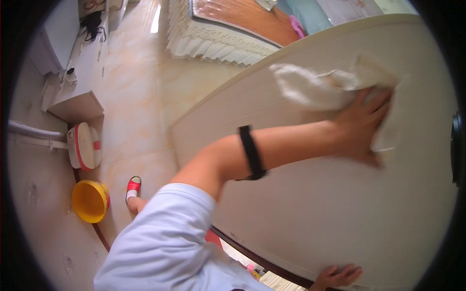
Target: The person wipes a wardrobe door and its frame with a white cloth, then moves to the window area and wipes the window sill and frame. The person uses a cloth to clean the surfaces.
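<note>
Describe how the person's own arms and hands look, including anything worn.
The left arm has a short, loose, pale bluish-white sleeve and a black band near the elbow. The left hand and right hand are both ungloved. No sleeve shows by the right hand.

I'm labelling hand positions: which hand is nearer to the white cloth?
Left. The left hand is on the white cloth, against the pale panel; the right hand is apart from it, by the panel's lower edge.

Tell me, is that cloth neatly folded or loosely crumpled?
Loosely crumpled: the white cloth shows uneven wrinkles around the left hand.
</note>
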Tool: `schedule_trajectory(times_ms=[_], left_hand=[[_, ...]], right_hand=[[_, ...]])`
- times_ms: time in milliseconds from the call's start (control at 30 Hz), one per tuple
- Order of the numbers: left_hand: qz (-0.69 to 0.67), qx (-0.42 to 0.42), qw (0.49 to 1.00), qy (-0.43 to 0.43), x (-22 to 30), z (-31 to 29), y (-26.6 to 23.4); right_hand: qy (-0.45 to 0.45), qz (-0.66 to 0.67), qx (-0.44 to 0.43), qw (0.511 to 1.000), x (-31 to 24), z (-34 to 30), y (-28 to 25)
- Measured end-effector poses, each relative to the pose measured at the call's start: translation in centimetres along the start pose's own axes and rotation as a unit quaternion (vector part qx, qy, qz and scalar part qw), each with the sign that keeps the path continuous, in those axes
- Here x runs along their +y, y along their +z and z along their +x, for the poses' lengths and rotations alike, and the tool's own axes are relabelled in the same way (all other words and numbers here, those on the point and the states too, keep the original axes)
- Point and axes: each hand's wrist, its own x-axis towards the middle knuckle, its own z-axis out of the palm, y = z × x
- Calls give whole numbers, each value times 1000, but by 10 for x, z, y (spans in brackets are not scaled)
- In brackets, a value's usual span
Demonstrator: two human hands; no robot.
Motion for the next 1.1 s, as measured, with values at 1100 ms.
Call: schedule_trajectory(times_ms=[1100], left_hand=[[120,207,952,-191,-125,-136,-7]], right_hand=[[40,-4,1,999,-8,0,-13]])
